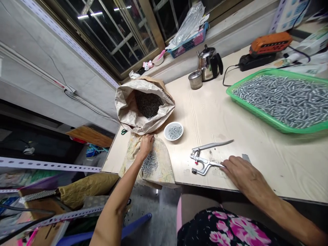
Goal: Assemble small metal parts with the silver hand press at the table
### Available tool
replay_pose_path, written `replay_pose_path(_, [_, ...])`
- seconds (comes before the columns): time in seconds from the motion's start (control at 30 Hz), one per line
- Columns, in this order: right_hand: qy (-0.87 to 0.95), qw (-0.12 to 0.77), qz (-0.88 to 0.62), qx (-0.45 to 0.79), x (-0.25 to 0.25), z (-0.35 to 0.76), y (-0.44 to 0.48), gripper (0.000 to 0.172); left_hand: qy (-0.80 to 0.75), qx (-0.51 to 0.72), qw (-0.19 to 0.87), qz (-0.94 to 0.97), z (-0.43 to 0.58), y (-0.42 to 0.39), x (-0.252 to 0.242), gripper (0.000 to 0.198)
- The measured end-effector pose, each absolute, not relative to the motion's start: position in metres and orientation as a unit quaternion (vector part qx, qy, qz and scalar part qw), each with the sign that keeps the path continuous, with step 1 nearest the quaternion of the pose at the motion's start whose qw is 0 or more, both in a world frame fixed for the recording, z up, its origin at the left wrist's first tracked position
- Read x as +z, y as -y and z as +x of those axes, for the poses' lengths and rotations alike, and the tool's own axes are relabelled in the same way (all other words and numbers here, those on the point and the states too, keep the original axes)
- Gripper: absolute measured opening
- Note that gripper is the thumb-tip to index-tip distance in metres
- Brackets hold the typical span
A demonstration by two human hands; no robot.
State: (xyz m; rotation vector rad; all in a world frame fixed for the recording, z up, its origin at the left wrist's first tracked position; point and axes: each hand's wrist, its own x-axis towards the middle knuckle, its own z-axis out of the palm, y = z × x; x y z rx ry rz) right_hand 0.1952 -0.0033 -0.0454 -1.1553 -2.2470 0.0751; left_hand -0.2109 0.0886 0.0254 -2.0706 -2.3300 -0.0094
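Note:
My left hand [147,144] is closed on the far edge of a floral cloth [164,162], close to the mouth of a paper sack [123,112]. A heap of small silvery metal pins [150,164] lies on the cloth below my wrist. My right hand [242,171] rests on the table with its fingers closed around the end of the lower handle of silver snap pliers [205,164]. The pliers lie flat, handles spread apart. Between the sack and the pliers, a white bowl [173,139] holds more of the metal pins.
Dark small pieces [148,104] fill the sack. A green basket [279,126] heaped with metal pins stands at the right of the table [205,116]. Behind are a steel kettle [207,65], a lidded tin [195,80] and an orange battery pack [270,44]. Small green-handled scissors [124,131] lie beside the sack.

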Motion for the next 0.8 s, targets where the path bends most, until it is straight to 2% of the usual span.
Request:
replay_pose_path(0.2, [0.843,0.302,-0.445,0.033,-0.045,0.195,0.005,0.024,0.732,0.004,-0.002,-0.681,-0.219,-0.092,0.017,0.023])
replay_pose_path(0.33, [0.84,0.303,-0.448,0.041,-0.045,0.195,0.005,0.025,0.71,0.014,-0.015,-0.703,-0.22,-0.062,0.018,0.019])
replay_pose_path(0.47, [0.843,0.302,-0.442,0.051,-0.044,0.197,0.005,0.025,0.704,-0.004,0.012,-0.71,-0.217,-0.03,0.019,0.023])
replay_pose_path(0.7, [0.852,0.268,-0.449,0.037,-0.04,0.196,0.004,0.026,0.732,-0.169,-0.065,-0.657,-0.2,-0.013,0.033,0.015])
replay_pose_path(0.8, [0.859,0.244,-0.448,0.033,-0.039,0.197,0.002,0.024,0.723,-0.222,-0.13,-0.641,-0.177,-0.006,0.034,0.013])
